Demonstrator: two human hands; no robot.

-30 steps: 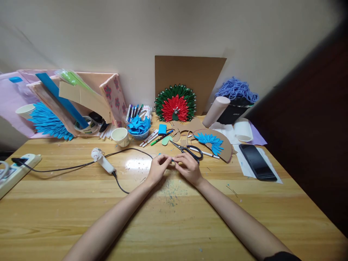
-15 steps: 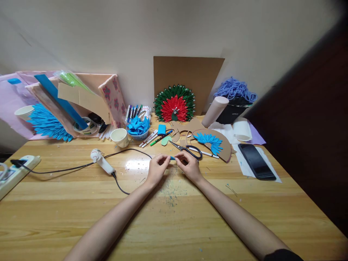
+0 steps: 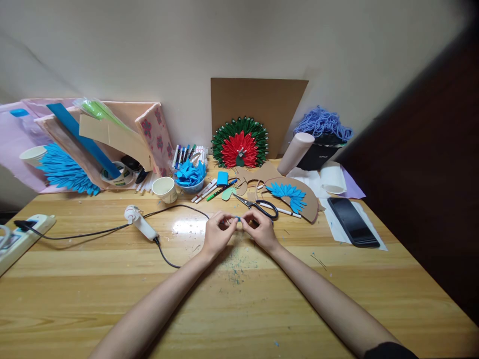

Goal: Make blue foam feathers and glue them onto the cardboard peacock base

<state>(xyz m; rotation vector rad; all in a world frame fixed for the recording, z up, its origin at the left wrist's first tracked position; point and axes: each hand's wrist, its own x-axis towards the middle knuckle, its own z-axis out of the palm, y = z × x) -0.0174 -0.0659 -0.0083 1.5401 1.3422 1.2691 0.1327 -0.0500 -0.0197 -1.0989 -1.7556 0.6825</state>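
Between my fingertips, just above the table, is a small blue piece [image 3: 238, 219], mostly covered by the fingers. My left hand [image 3: 218, 231] pinches its left end, and my right hand [image 3: 260, 228] pinches the right end. Right behind my right hand lie black-handled scissors [image 3: 266, 208], opened a little. Farther back is a fan-shaped cardboard piece [image 3: 310, 199] with blue petals [image 3: 287, 193] laid in an arc on it. A bowl of blue cut pieces [image 3: 190, 173] stands beyond my left hand.
A white hot-glue gun [image 3: 141, 223] and its black cord lie left of my hands. Markers [image 3: 221, 190], a paper cup [image 3: 164, 189] and a red-green peacock craft [image 3: 240, 144] are farther back. A phone [image 3: 354, 222] lies on the right, a power strip [image 3: 26, 237] far left.
My left fingertips have come slightly closer to the right ones, and less of the blue piece shows between them. Everything else stays where it was.
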